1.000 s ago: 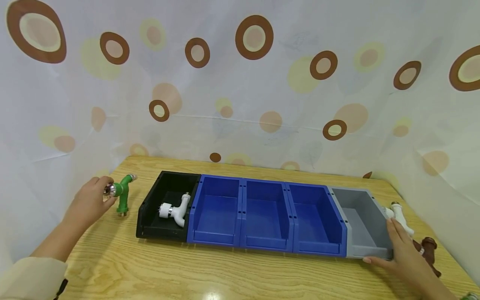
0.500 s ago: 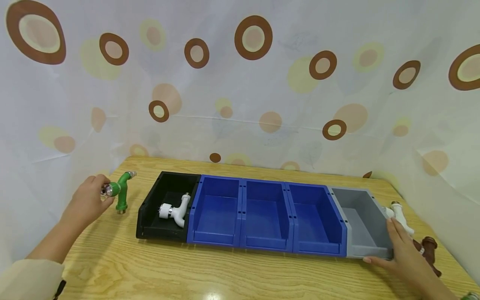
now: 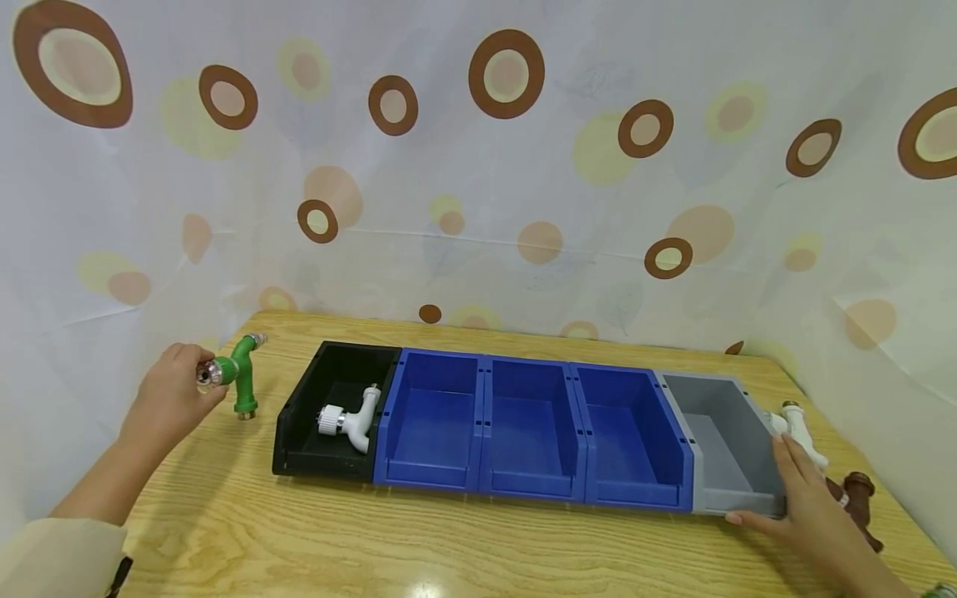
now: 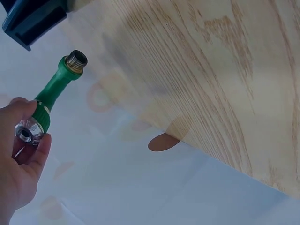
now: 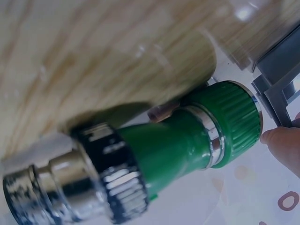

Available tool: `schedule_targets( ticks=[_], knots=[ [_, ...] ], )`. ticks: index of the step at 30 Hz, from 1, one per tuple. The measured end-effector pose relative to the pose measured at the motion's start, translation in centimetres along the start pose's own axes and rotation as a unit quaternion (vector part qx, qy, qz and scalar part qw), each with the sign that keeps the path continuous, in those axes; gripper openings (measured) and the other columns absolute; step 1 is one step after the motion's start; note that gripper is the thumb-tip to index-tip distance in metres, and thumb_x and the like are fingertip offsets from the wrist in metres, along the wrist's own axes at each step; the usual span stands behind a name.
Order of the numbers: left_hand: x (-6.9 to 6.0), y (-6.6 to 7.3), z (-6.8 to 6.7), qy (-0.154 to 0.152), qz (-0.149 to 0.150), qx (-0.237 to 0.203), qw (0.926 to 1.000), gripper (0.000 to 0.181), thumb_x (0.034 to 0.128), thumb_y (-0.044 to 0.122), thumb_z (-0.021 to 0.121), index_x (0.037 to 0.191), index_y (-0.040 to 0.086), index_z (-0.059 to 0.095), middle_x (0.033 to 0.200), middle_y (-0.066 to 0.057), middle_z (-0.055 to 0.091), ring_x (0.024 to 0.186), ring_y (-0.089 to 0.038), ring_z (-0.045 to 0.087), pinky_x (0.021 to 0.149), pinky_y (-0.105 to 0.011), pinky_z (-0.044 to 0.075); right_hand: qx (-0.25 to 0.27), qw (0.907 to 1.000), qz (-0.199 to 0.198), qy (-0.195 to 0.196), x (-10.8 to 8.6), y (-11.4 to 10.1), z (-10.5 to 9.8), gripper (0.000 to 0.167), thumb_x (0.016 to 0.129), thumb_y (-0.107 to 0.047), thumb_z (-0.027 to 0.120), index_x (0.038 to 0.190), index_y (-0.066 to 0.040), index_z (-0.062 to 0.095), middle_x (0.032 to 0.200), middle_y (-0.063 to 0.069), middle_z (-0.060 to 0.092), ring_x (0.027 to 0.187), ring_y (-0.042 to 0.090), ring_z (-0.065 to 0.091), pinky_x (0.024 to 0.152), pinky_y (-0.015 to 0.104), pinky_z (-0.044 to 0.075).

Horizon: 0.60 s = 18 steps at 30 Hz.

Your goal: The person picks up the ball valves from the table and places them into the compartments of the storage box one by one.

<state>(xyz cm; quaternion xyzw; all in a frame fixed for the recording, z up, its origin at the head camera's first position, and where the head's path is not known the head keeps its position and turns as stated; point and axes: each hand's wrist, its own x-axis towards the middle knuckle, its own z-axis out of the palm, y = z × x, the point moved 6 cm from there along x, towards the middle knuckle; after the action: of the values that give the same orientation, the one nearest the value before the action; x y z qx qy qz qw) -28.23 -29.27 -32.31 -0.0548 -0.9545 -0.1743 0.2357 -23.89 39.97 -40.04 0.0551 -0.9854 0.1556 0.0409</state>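
My left hand [image 3: 168, 394] pinches a green tap [image 3: 244, 378] by its knob end, left of the black bin [image 3: 321, 467]. The tap is held off the table, its threaded inlet toward the lower side. In the left wrist view, the thumb and fingers press around the ribbed knob and its chrome end. My right hand [image 3: 811, 502] rests on the near right corner of the grey bin [image 3: 736, 503], fingers along its side and thumb at the front. A white tap [image 3: 359, 425] lies in the black bin.
Three blue bins [image 3: 532, 486] stand in a row between the black and grey ones. Right of the grey bin lie another white tap [image 3: 798, 433] and a brown tap [image 3: 860, 502]. A second green tap [image 5: 173, 145] fills the right wrist view. Patterned cloth hangs behind the table.
My left hand and the green tap have risen slightly, and the tap has turned a little in the fingers. The right hand stays in place on the grey bin.
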Motion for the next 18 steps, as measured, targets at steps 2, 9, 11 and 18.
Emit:
schedule_targets(
  ticks=[2,9,11,18],
  knots=[
    [0.1,0.2,-0.1,0.002,0.004,0.006,1.0,0.035,0.0714,-0.001,0.071,0.097,-0.018,0.054,0.09,-0.032,0.052,0.078,-0.04,0.052,0.064,-0.05,0.045,0.0,1.0,-0.001,0.002,0.0,0.0,0.0,0.121,0.075,-0.047,0.072,0.143,0.009,-0.012,0.147,0.037,-0.011,0.13,0.06,-0.002,0.085,0.075,0.026],
    [0.1,0.9,-0.2,0.01,0.015,0.005,0.9998,0.036,0.0709,-0.001,0.072,0.099,-0.018,0.055,0.09,-0.032,0.055,0.079,-0.042,0.054,0.066,-0.052,0.047,0.001,0.9999,-0.008,0.008,-0.1,0.0,0.1,0.122,0.074,-0.046,0.073,0.143,0.009,-0.012,0.147,0.037,-0.01,0.13,0.06,-0.001,0.084,0.075,0.027],
    [0.1,1.1,-0.4,0.019,0.02,0.006,0.9996,0.038,0.0704,-0.002,0.072,0.1,-0.018,0.055,0.09,-0.032,0.054,0.079,-0.042,0.054,0.065,-0.052,0.047,-0.002,1.0,-0.007,0.007,-0.1,0.0,0.1,0.122,0.074,-0.046,0.073,0.143,0.009,-0.012,0.147,0.038,-0.01,0.13,0.061,0.0,0.084,0.075,0.027],
    [0.4,1.1,-1.0,0.027,0.034,-0.002,0.999,0.04,0.0694,-0.002,0.074,0.101,-0.019,0.056,0.09,-0.033,0.056,0.077,-0.042,0.056,0.064,-0.052,0.048,-0.005,0.9999,-0.006,0.007,0.0,0.1,0.2,0.122,0.074,-0.047,0.072,0.143,0.009,-0.012,0.147,0.037,-0.011,0.13,0.06,-0.001,0.084,0.075,0.027]
  ],
)
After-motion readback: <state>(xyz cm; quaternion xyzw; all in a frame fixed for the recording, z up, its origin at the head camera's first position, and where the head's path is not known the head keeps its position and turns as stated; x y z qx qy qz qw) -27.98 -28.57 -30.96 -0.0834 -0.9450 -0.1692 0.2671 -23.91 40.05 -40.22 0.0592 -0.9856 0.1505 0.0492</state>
